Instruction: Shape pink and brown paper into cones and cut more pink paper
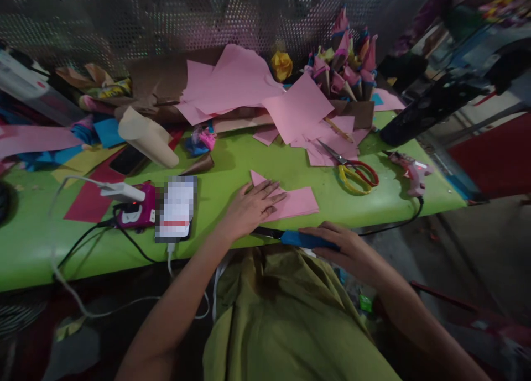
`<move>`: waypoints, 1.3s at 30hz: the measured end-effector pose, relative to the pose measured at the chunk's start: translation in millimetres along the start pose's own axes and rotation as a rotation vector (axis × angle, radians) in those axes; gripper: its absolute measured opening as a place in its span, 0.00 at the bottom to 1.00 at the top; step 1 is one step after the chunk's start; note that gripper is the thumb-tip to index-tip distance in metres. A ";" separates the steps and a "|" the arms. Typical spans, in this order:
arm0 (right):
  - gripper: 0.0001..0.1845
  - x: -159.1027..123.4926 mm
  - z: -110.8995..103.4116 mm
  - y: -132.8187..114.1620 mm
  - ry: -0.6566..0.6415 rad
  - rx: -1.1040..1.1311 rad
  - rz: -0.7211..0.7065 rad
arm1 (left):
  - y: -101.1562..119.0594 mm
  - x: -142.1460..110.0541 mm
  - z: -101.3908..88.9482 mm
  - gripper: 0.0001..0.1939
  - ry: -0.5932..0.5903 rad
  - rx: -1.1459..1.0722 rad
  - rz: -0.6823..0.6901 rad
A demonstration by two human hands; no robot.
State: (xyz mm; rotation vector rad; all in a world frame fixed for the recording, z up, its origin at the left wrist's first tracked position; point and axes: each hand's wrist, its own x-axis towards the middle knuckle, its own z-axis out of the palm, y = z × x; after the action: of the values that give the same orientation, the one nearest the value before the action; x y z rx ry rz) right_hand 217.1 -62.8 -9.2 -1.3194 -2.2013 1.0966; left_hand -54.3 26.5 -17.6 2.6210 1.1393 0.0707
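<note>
My left hand (253, 207) lies flat with fingers spread on a folded pink paper (296, 200) near the front edge of the green table (232, 165). My right hand (346, 248) is closed round the blue handle of a knife-like cutter (301, 238), whose dark blade points left along the table's front edge, just below the pink paper.
Red-and-yellow scissors (357, 173) and a pink glue gun (410, 171) lie to the right. A phone (176, 208) and a pink power strip (135, 210) with cables sit left. Loose pink sheets (249, 88) and paper cones (348, 66) are piled at the back.
</note>
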 end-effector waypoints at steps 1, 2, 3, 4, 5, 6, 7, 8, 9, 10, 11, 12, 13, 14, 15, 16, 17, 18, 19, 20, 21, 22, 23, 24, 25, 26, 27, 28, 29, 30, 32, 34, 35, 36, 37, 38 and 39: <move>0.20 0.5 -7.1 2.3 0.016 0.002 -0.006 | -1.0 -0.3 0.6 0.25 0.018 -0.009 0.002; 0.20 2.1 -15.6 5.4 0.054 -0.002 -0.009 | -2.1 -0.2 0.9 0.26 0.034 -0.019 0.004; 0.20 5.5 -25.2 9.1 0.111 -0.017 -0.012 | -3.3 0.4 0.6 0.27 0.045 -0.025 0.002; 0.20 10.9 -35.7 13.3 0.186 -0.039 -0.019 | -4.4 1.6 -0.5 0.27 0.071 -0.031 -0.021; 0.20 18.8 -46.6 17.9 0.272 -0.070 -0.026 | -5.4 3.4 -2.4 0.27 0.080 -0.035 -0.023; 0.20 29.2 -57.8 22.7 0.354 -0.105 -0.041 | -6.1 5.5 -5.2 0.27 0.091 -0.042 -0.029; 0.21 42.2 -68.9 27.4 0.417 -0.135 -0.061 | -6.5 7.7 -8.7 0.28 0.096 -0.049 -0.039; 0.24 57.4 -79.6 31.9 0.463 -0.162 -0.076 | -6.4 9.9 -12.5 0.30 0.096 -0.057 -0.052; 0.26 74.4 -89.5 36.1 0.498 -0.187 -0.074 | -6.1 11.8 -16.3 0.32 0.095 -0.067 -0.074; 0.25 92.6 -98.5 39.8 0.518 -0.221 -0.070 | -5.7 13.4 -19.6 0.34 0.093 -0.082 -0.103; 0.24 111.3 -106.3 42.8 0.532 -0.255 -0.053 | -5.3 14.7 -22.0 0.35 0.094 -0.104 -0.139; 0.22 129.8 -113.0 45.3 0.544 -0.293 -0.036 | -5.2 15.7 -23.3 0.34 0.096 -0.135 -0.177; 0.21 147.3 -118.6 47.3 0.558 -0.331 -0.001 | -5.6 16.4 -23.6 0.30 0.101 -0.174 -0.223; 0.20 163.0 -123.2 48.8 0.567 -0.371 0.046 | -6.5 17.0 -22.9 0.25 0.109 -0.221 -0.271; 0.18 176.5 -127.2 50.1 0.574 -0.383 0.064 | -7.9 17.4 -21.5 0.18 0.121 -0.276 -0.315; 0.17 187.5 -130.5 51.1 0.584 -0.392 0.077 | -9.7 17.9 -19.8 0.12 0.142 -0.342 -0.351; 0.15 195.7 -133.3 51.9 0.600 -0.397 0.093 | -11.9 18.4 -18.1 0.08 0.172 -0.421 -0.377; 0.14 201.4 -135.5 52.3 0.617 -0.393 0.101 | -14.3 19.1 -16.8 0.05 0.213 -0.510 -0.393; 0.14 204.9 -137.0 52.3 0.637 -0.385 0.105 | -16.8 20.2 -16.2 0.05 0.264 -0.603 -0.400; 0.14 206.4 -137.6 51.7 0.659 -0.370 0.105 | -19.1 21.7 -16.5 0.06 0.321 -0.692 -0.403; 0.15 206.6 -137.0 50.2 0.678 -0.347 0.097 | -21.2 23.8 -17.6 0.06 0.382 -0.770 -0.407; 0.15 205.8 -135.0 47.8 0.689 -0.316 0.081 | -22.9 26.5 -19.4 0.06 0.438 -0.831 -0.412; 0.15 204.5 -131.4 44.4 0.689 -0.276 0.059 | -24.2 29.9 -21.8 0.06 0.489 -0.873 -0.418; 0.14 203.0 -126.1 40.4 0.677 -0.229 0.033 | -25.1 33.9 -24.7 0.06 0.534 -0.902 -0.420; 0.15 201.5 -119.3 35.7 0.650 -0.177 0.005 | -25.5 38.4 -27.7 0.07 0.570 -0.921 -0.420; 0.17 200.4 -111.4 30.8 0.615 -0.124 -0.023 | -25.5 43.3 -30.7 0.07 0.595 -0.926 -0.421; 0.20 200.0 -103.0 25.8 0.580 -0.075 -0.047 | -25.1 48.4 -33.6 0.07 0.611 -0.922 -0.422; 0.22 200.4 -94.7 21.1 0.555 -0.030 -0.072 | -24.5 53.4 -36.2 0.08 0.622 -0.913 -0.424; 0.22 201.9 -87.4 17.0 0.543 0.022 -0.093 | -23.6 58.2 -38.4 0.08 0.629 -0.908 -0.424; 0.23 204.6 -81.8 13.5 0.549 0.098 -0.112 | -22.8 62.5 -40.2 0.08 0.637 -0.913 -0.425; 0.23 213.1 -77.2 9.5 0.609 0.258 -0.129 | -21.7 68.9 -42.1 0.08 0.649 -0.958 -0.427; 0.23 224.3 -82.6 9.9 0.697 0.341 -0.124 | -22.7 71.8 -41.3 0.10 0.658 -1.029 -0.428; 0.22 229.8 -88.4 11.8 0.744 0.343 -0.115 | -24.2 72.1 -39.7 0.12 0.666 -1.064 -0.433; 0.21 234.9 -95.5 14.7 0.793 0.347 -0.103 | -26.4 71.9 -37.4 0.13 0.680 -1.097 -0.440; 0.21 239.1 -103.2 18.4 0.844 0.347 -0.086 | -29.1 71.4 -34.5 0.15 0.706 -1.128 -0.447; 0.20 242.1 -110.8 22.8 0.891 0.340 -0.065 | -32.3 70.9 -31.2 0.16 0.741 -1.158 -0.454; 0.19 243.8 -117.7 27.4 0.933 0.328 -0.041 | -35.7 70.5 -27.6 0.16 0.780 -1.185 -0.458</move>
State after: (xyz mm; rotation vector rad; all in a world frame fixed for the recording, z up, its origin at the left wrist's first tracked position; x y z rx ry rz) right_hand 184.2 205.4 23.4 -1.2611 -1.2934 0.5854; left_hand -35.5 107.1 -5.7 1.2322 1.2708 1.2895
